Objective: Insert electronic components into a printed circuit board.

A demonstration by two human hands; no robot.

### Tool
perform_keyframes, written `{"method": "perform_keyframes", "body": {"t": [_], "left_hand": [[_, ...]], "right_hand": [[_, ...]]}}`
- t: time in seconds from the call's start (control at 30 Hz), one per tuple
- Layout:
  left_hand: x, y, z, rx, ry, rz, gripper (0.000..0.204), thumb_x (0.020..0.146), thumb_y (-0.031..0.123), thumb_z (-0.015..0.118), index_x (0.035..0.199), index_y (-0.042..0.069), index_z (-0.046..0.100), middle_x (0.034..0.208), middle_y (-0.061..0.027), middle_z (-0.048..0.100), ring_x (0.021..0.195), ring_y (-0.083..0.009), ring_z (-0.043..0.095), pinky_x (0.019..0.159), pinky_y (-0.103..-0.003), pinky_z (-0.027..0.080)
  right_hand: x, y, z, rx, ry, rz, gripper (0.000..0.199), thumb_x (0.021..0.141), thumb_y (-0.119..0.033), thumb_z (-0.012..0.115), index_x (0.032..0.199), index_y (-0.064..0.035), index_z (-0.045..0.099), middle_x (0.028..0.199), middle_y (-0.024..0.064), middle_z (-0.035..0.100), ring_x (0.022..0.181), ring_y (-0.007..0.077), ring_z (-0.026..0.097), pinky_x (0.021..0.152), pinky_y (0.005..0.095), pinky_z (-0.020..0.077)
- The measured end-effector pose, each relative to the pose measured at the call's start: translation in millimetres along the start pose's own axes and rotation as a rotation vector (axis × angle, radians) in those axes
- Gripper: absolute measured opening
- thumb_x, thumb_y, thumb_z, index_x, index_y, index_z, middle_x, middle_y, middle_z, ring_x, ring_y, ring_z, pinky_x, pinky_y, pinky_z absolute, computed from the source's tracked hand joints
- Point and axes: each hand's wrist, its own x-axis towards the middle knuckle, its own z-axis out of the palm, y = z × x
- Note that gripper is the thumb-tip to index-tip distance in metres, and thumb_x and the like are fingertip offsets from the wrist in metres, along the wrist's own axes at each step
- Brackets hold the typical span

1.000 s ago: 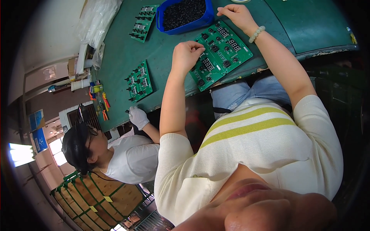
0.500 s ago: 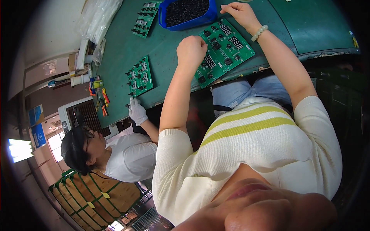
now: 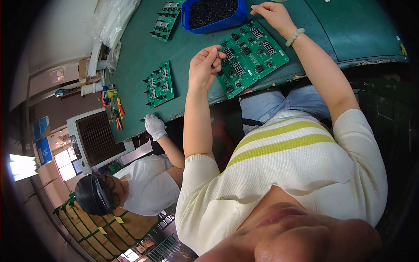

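In front of me a large green circuit board (image 3: 252, 75) lies on the table, with black push-button parts and several four-digit displays on it. My left hand (image 3: 204, 66) is over the board's left edge, turned partly palm up, with thumb and curled fingers together. Whatever it pinches, if anything, is too small to name. Beyond the board's far right part, my right hand (image 3: 276, 18) hovers beside the blue bin (image 3: 214, 29) with thumb and fingertips pinched. What those tips hold cannot be made out. Small black parts (image 3: 213, 12) fill the bin.
Two more circuit boards, one nearer (image 3: 160, 86) and one farther (image 3: 166, 22), lie to the left. A co-worker's white-gloved hand (image 3: 154, 126) rests at the table edge. Pliers (image 3: 118, 112) and clear plastic sheeting (image 3: 112, 26) are at the far left.
My left hand has moved left from the board's middle and rolled palm up, uncovering a display. My right hand stays nearly still. The co-worker's head has lowered.
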Motion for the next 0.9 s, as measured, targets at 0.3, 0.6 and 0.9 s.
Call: {"method": "perform_keyframes", "body": {"t": [0.3, 0.6, 0.9], "left_hand": [[-1, -5, 16, 1.082, 0.073, 0.319, 0.019, 0.082, 0.012, 0.055, 0.093, 0.003, 0.067, 0.064, -0.0078, 0.06, 0.054, -0.0155, 0.054, 0.053, -0.029, 0.043], [-3, -4, 29, 1.515, 0.035, 0.416, 0.023, 0.077, 0.015, 0.051, 0.091, 0.005, 0.067, 0.079, -0.0173, 0.064, 0.074, -0.0328, 0.062, 0.067, -0.043, 0.049], [-3, -5, 24, 1.617, -0.065, 0.486, 0.021, 0.078, 0.016, 0.053, 0.089, 0.002, 0.063, 0.075, -0.0174, 0.063, 0.069, -0.0324, 0.061, 0.065, -0.042, 0.048]], "right_hand": [[-2, -5, 0, -0.047, 0.017, 0.02, 0.022, 0.084, -0.016, 0.06, 0.072, 0.0011, 0.067, 0.065, 0.0021, 0.064, 0.06, 0.0066, 0.053, 0.057, 0.0225, 0.0424], [-1, 0, -1, -0.007, 0.026, -0.028, 0.022, 0.083, -0.017, 0.062, 0.072, 0.0009, 0.067, 0.066, 0.0028, 0.065, 0.061, 0.0069, 0.054, 0.058, 0.0229, 0.0434], [1, -1, -1, -0.022, 0.007, -0.003, 0.02, 0.083, -0.014, 0.061, 0.072, 0.0013, 0.067, 0.066, 0.0032, 0.064, 0.061, 0.0074, 0.055, 0.059, 0.0229, 0.044]]}}
